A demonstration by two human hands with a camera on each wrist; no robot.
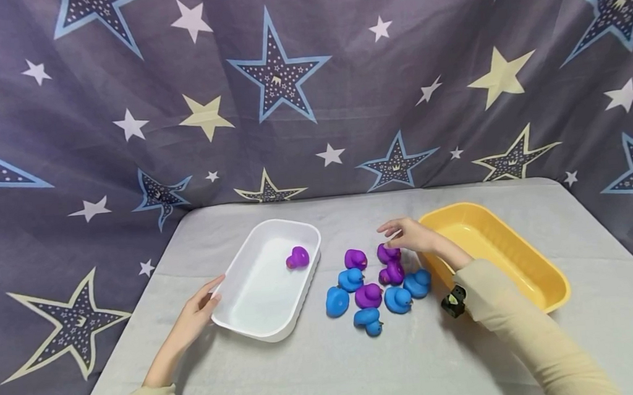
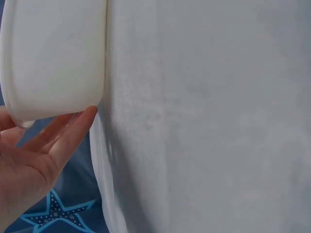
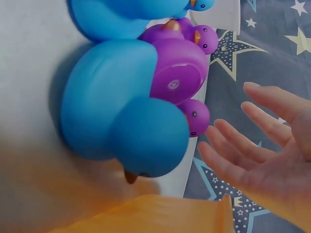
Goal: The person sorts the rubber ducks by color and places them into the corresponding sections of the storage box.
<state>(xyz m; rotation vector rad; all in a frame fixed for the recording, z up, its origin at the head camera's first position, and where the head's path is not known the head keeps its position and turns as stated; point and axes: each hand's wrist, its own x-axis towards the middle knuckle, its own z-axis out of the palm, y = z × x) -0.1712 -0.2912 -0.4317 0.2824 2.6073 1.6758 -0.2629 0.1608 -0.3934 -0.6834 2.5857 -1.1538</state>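
My left hand (image 1: 194, 315) is at the left side of a white plastic tub (image 1: 255, 334), its fairly straight fingers (image 2: 73, 133) touching the outer wall. Inside the tub sits a purple rubber duck (image 1: 299, 257). My right hand (image 1: 413, 237), fingers spread and holding nothing, hovers over the back purple duck (image 1: 389, 254), partly covering it in the head view. Close by are another purple duck (image 1: 392, 273) and a blue duck (image 3: 104, 97), which looms large in the right wrist view.
More purple and blue ducks (image 1: 398, 299) lie clustered on the grey cloth between the tubs. A yellow tub (image 1: 498, 239) stands to the right, beneath my right forearm. Behind the table hangs a star-patterned curtain (image 1: 312, 142).
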